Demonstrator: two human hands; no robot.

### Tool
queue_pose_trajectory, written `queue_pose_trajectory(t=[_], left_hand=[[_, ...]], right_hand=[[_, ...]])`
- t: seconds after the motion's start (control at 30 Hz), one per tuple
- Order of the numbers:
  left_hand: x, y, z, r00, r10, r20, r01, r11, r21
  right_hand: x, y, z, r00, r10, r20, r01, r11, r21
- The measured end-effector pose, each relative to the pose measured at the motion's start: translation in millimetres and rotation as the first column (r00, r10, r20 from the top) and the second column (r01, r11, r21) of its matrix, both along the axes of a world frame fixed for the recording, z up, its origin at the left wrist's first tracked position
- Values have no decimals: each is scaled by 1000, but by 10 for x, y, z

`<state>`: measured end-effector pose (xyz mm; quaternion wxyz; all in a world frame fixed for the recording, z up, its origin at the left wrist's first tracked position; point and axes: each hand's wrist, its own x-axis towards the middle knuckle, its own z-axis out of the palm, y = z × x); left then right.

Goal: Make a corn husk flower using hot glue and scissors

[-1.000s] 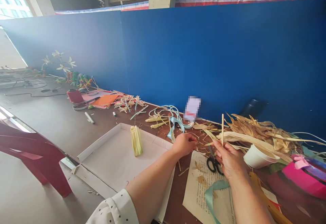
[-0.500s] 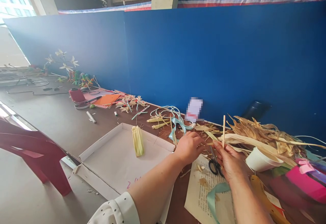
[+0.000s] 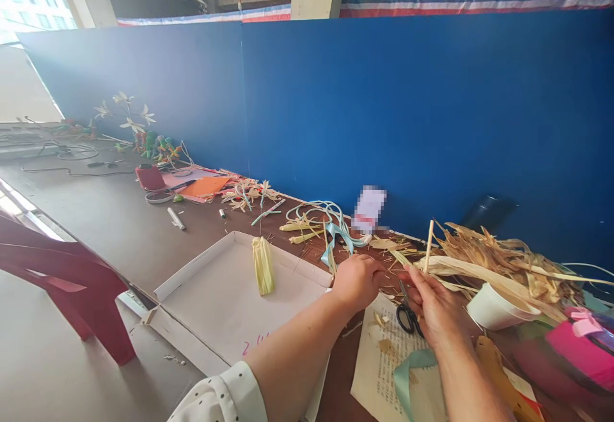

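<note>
My right hand is closed around a thin pale stick, which stands up past the fingers. Just left of it, my left hand has its fingertips pinched together; whatever they hold is too small to make out. Black-handled scissors lie below the hands, partly hidden by my right hand, at the edge of a printed sheet. A pale green ribbon curls over that sheet. Left of my arm, a folded yellow-green corn husk lies in a shallow white box.
Dried husks are heaped at the right, with a white cup and a bright pink item. Behind the box are light blue cord and husk pieces. A blue partition backs the table; a dark red chair stands left.
The view has shifted slightly. My hands stay close together, and the thin strip seen between them earlier no longer shows clearly. The stick remains in my right hand, leaning slightly more.
</note>
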<state>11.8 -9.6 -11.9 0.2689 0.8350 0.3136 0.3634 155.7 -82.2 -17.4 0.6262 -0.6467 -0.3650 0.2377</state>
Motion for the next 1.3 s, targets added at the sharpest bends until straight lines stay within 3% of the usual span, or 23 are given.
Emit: queue_pose_trajectory(t=[0.07, 0.17, 0.23, 0.33, 0.43, 0.57, 0.7, 0.8, 0.93, 1.03, 1.1, 1.2, 1.3], left_hand=[[36, 32, -29, 998, 40, 49, -29, 976, -215], [76, 77, -40, 987, 52, 151, 42, 826, -562], [82, 88, -19, 969, 62, 238, 121, 723, -681], [69, 77, 29, 948, 83, 308, 181, 654, -734], [63, 60, 44, 952, 72, 298, 182, 650, -738], [79, 73, -11, 965, 69, 251, 137, 685, -716], [85, 107, -72, 978, 90, 188, 59, 748, -661], [78, 110, -72, 982, 108, 158, 19, 766, -643], [72, 88, -33, 984, 101, 150, 23, 753, -658], [66, 95, -11, 984, 113, 140, 17, 717, -697], [60, 116, -8, 982, 135, 133, 5, 685, -729], [55, 145, -15, 977, 148, 156, 20, 659, -752], [47, 141, -21, 977, 132, 168, 28, 702, -711]], right_hand=[[9, -8, 17, 991, 30, -127, -32, 999, -9], [15, -25, 37, 972, 79, -221, -86, 996, -23], [1, -44, 48, 977, 107, -187, -119, 991, -55], [-50, -76, 73, 974, 163, -157, -180, 979, -96], [-106, -91, 82, 955, 236, -179, -261, 956, -131], [-98, -54, 6, 942, 293, -162, -320, 931, -174], [-45, 2, -77, 960, 228, 160, -203, 966, -159], [-45, 13, -81, 894, 140, 426, -77, 984, -163], [-20, 6, -72, 846, 32, 532, 71, 983, -171], [39, 0, -69, 891, -102, 442, 177, 975, -133], [53, -13, -52, 966, -130, 224, 153, 984, -87], [-20, -43, 2, 993, 80, -91, -83, 996, -38], [-147, -57, 44, 943, 268, -197, -295, 948, -122]])
